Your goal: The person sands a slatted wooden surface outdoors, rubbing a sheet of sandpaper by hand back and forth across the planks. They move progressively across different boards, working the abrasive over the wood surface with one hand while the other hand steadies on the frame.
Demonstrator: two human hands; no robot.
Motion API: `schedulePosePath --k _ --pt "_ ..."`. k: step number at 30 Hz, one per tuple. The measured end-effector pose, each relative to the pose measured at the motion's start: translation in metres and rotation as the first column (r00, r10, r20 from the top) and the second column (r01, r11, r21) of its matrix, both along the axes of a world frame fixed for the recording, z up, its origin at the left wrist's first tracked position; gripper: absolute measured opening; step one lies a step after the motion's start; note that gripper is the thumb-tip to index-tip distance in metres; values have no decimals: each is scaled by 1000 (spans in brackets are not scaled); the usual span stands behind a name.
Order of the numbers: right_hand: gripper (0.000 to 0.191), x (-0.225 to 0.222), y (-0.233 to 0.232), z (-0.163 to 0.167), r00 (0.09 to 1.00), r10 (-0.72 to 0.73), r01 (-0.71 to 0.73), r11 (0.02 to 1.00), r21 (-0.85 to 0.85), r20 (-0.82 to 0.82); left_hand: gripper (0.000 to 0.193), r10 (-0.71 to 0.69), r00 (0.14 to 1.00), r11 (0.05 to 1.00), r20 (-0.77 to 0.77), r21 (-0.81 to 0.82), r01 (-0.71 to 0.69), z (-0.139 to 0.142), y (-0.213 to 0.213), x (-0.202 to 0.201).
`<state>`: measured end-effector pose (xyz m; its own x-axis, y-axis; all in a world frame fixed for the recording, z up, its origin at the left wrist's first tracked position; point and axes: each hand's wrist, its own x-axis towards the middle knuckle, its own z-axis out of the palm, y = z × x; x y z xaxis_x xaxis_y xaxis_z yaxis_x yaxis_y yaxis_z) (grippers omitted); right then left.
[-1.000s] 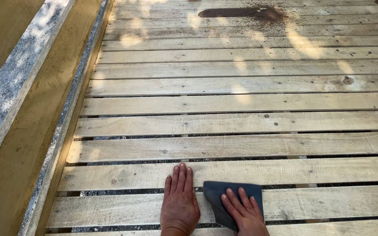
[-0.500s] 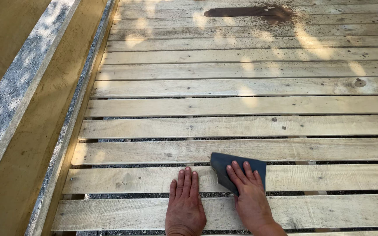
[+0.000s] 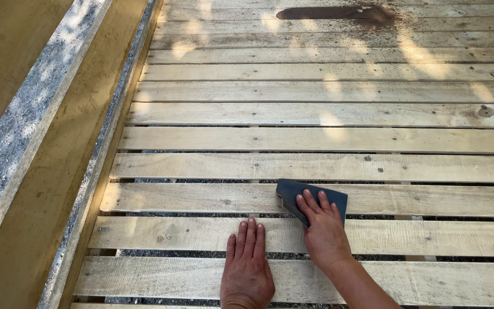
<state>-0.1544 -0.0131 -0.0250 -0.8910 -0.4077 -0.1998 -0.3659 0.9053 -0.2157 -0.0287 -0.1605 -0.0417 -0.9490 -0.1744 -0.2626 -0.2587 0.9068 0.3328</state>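
the right hand [image 3: 324,232] is pressing its spread fingers flat on a dark sheet of sandpaper [image 3: 311,197] against a pale wooden plank [image 3: 201,197], while the left hand [image 3: 247,266], fingers together just beside it, is lying flat on nearer planks, likely for balance.

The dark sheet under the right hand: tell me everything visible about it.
The dark sheet is a thin, flexible, blue-grey piece, like sandpaper, roughly rectangular, its near-left edge folded under. It lies flat on a pale wooden plank, overhanging the gap nearest the person. The right hand presses its fingers on it; the left hand is apart from it.
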Motion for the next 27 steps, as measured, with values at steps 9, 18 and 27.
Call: schedulePosePath --k 9,18,27 --pt "89 34 -6 -1 996 54 -57 998 39 66 70 -3 998 999 -67 40 5 -4 -1 -1" --pt "88 38 -36 8 994 106 -105 994 -34 29 67 -9 997 999 -71 34 12 0 -2 0" --pt "69 4 -33 -21 987 155 -149 982 -117 46 69 -9 987 1000 -163 -13 7 -17 -3 6"
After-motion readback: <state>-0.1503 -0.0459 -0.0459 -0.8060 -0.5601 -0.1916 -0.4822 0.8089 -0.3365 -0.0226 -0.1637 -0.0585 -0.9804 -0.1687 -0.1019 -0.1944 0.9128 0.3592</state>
